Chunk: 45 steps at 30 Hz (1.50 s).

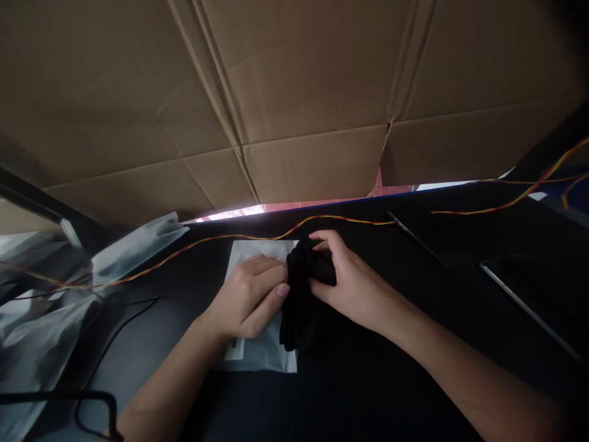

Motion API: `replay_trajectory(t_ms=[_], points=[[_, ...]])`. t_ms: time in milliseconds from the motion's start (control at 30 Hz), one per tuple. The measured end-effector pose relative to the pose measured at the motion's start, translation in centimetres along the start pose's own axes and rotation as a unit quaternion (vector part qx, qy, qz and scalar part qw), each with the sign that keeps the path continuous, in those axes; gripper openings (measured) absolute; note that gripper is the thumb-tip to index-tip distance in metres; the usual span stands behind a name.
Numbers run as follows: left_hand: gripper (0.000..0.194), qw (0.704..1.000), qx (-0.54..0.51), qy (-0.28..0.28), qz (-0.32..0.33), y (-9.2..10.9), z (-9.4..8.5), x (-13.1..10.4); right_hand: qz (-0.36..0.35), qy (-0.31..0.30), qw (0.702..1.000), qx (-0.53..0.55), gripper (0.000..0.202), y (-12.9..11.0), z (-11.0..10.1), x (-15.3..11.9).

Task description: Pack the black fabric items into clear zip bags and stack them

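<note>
A bunched black cloth (299, 307) lies partly over the right side of a translucent plastic bag (267, 357) on the dark table. My left hand (251, 294) is closed at the cloth's left edge, above the bag, its fingers curled and the thumb pointing right. On the other side, my right hand (343, 276) curves its fingers and thumb around the cloth's upper right part. A white label (234, 348) shows at the bag's lower left.
Cardboard (313, 80) stands behind the dark table (257, 405). A twisted red and yellow wire (221, 237) runs across the back. Plastic bags (138, 248) and a black cable (115, 337) lie left. Flat dark objects with pale edges (529, 307) lie right.
</note>
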<state>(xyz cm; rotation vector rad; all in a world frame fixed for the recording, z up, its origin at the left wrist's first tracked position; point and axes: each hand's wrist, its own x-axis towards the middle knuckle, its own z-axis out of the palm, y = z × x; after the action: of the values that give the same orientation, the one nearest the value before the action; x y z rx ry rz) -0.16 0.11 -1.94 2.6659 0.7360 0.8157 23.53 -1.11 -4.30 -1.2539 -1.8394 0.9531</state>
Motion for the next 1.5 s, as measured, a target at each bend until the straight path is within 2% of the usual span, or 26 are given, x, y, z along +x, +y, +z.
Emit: replay_trajectory(t_ms=[133, 167, 233, 300, 400, 433, 533, 567, 633, 733, 833, 1000, 1233, 1367, 1500], points=[[0.029, 0.997, -0.057, 0.0, -0.054, -0.2, 0.1, -0.1, -0.066, 0.054, 0.991, -0.105, 0.077, -0.5, 0.2, -0.4], [0.031, 0.995, -0.068, 0.004, -0.071, -0.3, 0.2, -0.2, -0.092, 0.075, 0.984, -0.134, 0.074, -0.6, 0.1, -0.5], [0.035, 0.991, -0.083, 0.013, -0.107, -0.5, 0.5, -0.3, -0.142, 0.084, 0.969, -0.184, 0.05, -1.0, -0.1, -0.4], [0.037, 0.986, -0.095, 0.015, -0.138, -0.6, 0.7, -0.3, -0.188, 0.017, 0.961, -0.201, 0.023, -1.4, -0.4, -0.3], [0.039, 0.978, -0.124, -0.008, -0.166, -0.6, 0.7, -0.2, -0.225, -0.124, 0.95, -0.177, 0.01, -1.8, -0.9, -0.2], [0.039, 0.975, -0.137, -0.02, -0.172, -0.6, 0.6, -0.1, -0.226, -0.153, 0.948, -0.166, 0.013, -1.8, -1.1, -0.2], [0.041, 0.966, -0.174, -0.044, -0.186, -0.7, 0.2, -0.2, -0.217, -0.187, 0.946, -0.151, 0.041, -1.8, -1.3, -0.4], [0.042, 0.964, -0.183, -0.044, -0.189, -0.7, 0.0, -0.2, -0.215, -0.19, 0.945, -0.158, 0.044, -1.8, -1.2, -0.5], [0.044, 0.961, -0.195, -0.035, -0.193, -0.7, -0.3, -0.3, -0.211, -0.194, 0.941, -0.182, 0.038, -1.9, -1.1, -0.7], [0.045, 0.959, -0.205, -0.01, -0.194, -0.4, -0.5, -0.4, -0.21, -0.19, 0.936, -0.207, 0.027, -2.1, -0.7, -1.0], [0.043, 0.958, -0.21, -0.006, -0.195, 0.0, -0.5, -0.2, -0.223, -0.164, 0.937, -0.215, 0.024, -2.0, 0.2, -1.2], [0.041, 0.956, -0.213, -0.04, -0.197, 0.4, -0.4, 0.2, -0.203, -0.088, 0.945, -0.24, 0.037, -1.8, 1.9, -1.6], [0.042, 0.961, -0.191, -0.038, -0.194, 0.5, -0.2, 0.5, -0.193, -0.122, 0.95, -0.213, 0.036, -2.4, 1.7, -2.0], [0.042, 0.967, -0.181, -0.06, -0.17, 0.3, -0.5, 0.5, -0.166, -0.08, 0.958, -0.221, 0.023, -2.3, 2.6, -2.0], [0.041, 0.97, -0.167, -0.107, -0.141, 0.3, -1.3, 0.3, -0.138, -0.044, 0.965, -0.218, 0.016, -2.1, 3.3, -2.1]])
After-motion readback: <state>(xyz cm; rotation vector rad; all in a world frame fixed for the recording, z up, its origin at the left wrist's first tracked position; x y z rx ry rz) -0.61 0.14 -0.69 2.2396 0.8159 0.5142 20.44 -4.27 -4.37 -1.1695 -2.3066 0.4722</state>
